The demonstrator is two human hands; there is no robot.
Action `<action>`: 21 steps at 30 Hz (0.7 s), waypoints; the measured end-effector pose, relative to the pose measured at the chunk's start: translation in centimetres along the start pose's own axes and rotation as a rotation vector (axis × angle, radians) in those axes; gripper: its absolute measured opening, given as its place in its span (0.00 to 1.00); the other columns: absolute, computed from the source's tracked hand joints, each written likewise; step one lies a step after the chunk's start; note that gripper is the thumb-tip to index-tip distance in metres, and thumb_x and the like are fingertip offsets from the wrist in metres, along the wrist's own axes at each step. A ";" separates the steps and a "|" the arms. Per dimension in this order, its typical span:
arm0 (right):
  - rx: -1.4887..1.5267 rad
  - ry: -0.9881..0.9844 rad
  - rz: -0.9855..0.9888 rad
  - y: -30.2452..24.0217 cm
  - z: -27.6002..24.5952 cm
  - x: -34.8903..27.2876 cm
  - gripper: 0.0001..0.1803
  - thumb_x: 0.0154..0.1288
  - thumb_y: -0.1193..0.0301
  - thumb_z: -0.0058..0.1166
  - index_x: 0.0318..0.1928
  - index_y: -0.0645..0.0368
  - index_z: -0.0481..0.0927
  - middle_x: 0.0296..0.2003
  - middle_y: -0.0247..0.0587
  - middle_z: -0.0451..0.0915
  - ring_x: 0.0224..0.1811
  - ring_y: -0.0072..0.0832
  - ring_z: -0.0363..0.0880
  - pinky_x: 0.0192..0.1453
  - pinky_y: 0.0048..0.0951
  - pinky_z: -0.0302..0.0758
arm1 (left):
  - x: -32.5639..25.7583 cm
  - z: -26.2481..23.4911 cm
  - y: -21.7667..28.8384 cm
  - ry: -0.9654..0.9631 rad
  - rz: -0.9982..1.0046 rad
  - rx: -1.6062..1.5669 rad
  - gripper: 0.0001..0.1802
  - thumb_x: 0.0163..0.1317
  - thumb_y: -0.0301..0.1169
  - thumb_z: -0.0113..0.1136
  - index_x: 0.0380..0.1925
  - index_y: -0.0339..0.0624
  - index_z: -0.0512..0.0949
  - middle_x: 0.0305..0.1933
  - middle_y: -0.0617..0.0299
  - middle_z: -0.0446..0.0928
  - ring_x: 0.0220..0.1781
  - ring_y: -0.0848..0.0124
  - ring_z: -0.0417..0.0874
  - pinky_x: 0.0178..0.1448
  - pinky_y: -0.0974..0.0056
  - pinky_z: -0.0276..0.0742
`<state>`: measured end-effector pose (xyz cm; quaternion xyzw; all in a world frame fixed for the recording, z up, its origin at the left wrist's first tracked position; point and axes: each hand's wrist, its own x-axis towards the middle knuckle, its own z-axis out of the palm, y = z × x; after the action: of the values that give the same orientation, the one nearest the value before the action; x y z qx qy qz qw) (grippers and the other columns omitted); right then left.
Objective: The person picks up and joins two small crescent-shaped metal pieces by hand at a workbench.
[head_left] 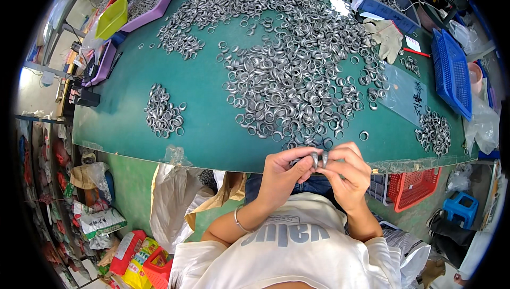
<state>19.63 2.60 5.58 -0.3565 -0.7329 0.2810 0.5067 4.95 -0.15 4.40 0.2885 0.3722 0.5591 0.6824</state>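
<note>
At the table's near edge my left hand [281,175] pinches a grey metal ring [314,159] between thumb and fingers. Close beside it, a second metal ring [324,158] is pinched in my right hand [348,176]. Both rings are held upright, side by side; whether they touch I cannot tell. Just beyond my fingers spreads a large pile of similar rings [287,76], reaching to the far side of the green table [207,114]. A small heap of rings [163,113] lies to the left, another heap [434,132] to the right. One single ring [364,135] lies near my right hand.
Work gloves [387,39] and a clear plastic bag [406,92] lie on the right. Blue baskets [451,74] stand at the right edge, a grey-blue bin [388,5] behind. Purple and green trays [112,17] are at far left. Below the table are a red basket [417,188] and paper sacks [172,204].
</note>
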 end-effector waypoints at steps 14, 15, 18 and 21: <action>-0.145 -0.033 -0.129 -0.2 -0.6 0.2 0.12 0.32 0.79 0.59 0.27 0.61 0.80 0.28 0.36 0.76 0.30 0.33 0.70 0.34 0.32 0.64 | 0.2 0.3 0.4 -0.043 0.144 0.194 0.11 0.60 0.23 0.54 0.40 0.28 0.77 0.26 0.64 0.69 0.21 0.81 0.62 0.23 0.76 0.55; -0.148 -0.035 -0.129 -0.2 -0.6 0.2 0.12 0.32 0.79 0.59 0.26 0.61 0.80 0.27 0.36 0.76 0.30 0.33 0.70 0.34 0.32 0.64 | 0.2 0.4 0.3 -0.043 0.147 0.201 0.10 0.60 0.23 0.53 0.40 0.28 0.77 0.25 0.65 0.68 0.21 0.81 0.62 0.23 0.76 0.55; -0.152 -0.044 -0.129 -0.3 -0.8 0.2 0.13 0.32 0.79 0.59 0.27 0.60 0.80 0.28 0.36 0.76 0.30 0.33 0.70 0.34 0.32 0.64 | 0.2 0.4 0.3 -0.043 0.156 0.216 0.10 0.60 0.22 0.52 0.40 0.29 0.78 0.24 0.65 0.67 0.21 0.81 0.62 0.23 0.76 0.55; -0.156 -0.054 -0.137 -0.3 -0.9 0.2 0.13 0.32 0.79 0.59 0.27 0.60 0.80 0.28 0.36 0.75 0.30 0.33 0.70 0.34 0.32 0.64 | 0.3 0.4 0.3 -0.044 0.160 0.222 0.10 0.60 0.21 0.52 0.40 0.29 0.78 0.24 0.65 0.68 0.21 0.81 0.62 0.23 0.76 0.55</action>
<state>20.33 2.68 6.22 -0.3363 -0.7887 0.1972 0.4753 5.18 0.19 4.82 0.4033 0.3926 0.5607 0.6073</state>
